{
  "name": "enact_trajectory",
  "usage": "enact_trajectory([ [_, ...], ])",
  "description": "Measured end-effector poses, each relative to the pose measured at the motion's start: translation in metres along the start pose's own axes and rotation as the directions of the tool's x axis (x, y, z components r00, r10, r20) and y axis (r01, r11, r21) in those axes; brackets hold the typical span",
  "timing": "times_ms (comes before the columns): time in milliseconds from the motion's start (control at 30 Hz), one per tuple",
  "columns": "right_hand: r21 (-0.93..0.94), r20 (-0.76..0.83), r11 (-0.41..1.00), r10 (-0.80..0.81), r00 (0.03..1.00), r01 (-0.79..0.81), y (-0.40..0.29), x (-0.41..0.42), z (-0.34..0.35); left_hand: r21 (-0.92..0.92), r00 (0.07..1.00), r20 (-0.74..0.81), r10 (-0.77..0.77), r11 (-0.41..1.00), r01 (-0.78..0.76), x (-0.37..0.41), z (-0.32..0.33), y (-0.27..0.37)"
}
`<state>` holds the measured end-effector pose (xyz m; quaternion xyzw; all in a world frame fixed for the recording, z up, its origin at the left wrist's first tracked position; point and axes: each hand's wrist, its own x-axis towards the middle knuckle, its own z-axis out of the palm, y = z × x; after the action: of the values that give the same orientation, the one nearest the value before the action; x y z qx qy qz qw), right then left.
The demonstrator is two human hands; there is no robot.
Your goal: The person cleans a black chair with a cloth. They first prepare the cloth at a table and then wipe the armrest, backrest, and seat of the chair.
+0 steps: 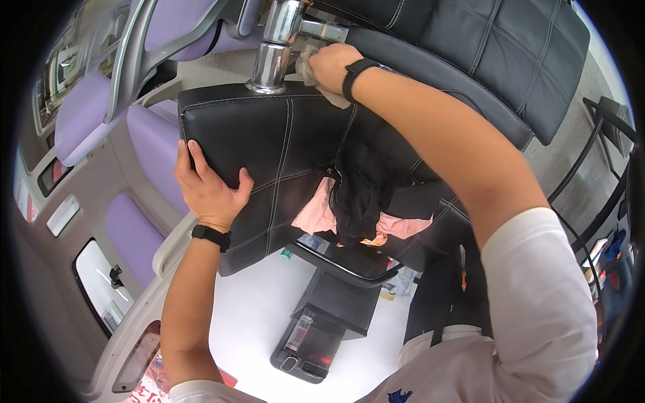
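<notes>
A beige cloth is bunched in my right hand, beside the chrome post. Part of the cloth hangs down over the top edge of a black padded leather panel with white stitching. My left hand lies against the panel's left edge, thumb and fingers spread. Between my arms, a black garment and a pink cloth are draped over the black upholstery. My right fingertips are hidden by the cloth and the hand itself.
Behind the panel is another black stitched cushion. Purple padded seats with grey frames stand at the left. Below are a dark bar and a black unit holding a clear container. Black cables run at the right.
</notes>
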<state>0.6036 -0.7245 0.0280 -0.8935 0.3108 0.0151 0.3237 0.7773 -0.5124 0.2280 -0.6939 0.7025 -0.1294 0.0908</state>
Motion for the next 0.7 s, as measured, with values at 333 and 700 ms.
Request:
enact_trajectory([
  [333,0.518,-0.631,0.846,0.277,0.725,0.127,0.032,-0.023,-0.03,-0.022,1.0,0.001,-0.007,1.0,0.007,-0.002,-0.002,-0.001],
  [700,-0.011,-0.745,1.0,-0.009,0.667,0.002,0.019,0.017,0.029,-0.006,1.0,-0.01,0.004,1.0,-0.004,-0.002,0.0,0.001],
])
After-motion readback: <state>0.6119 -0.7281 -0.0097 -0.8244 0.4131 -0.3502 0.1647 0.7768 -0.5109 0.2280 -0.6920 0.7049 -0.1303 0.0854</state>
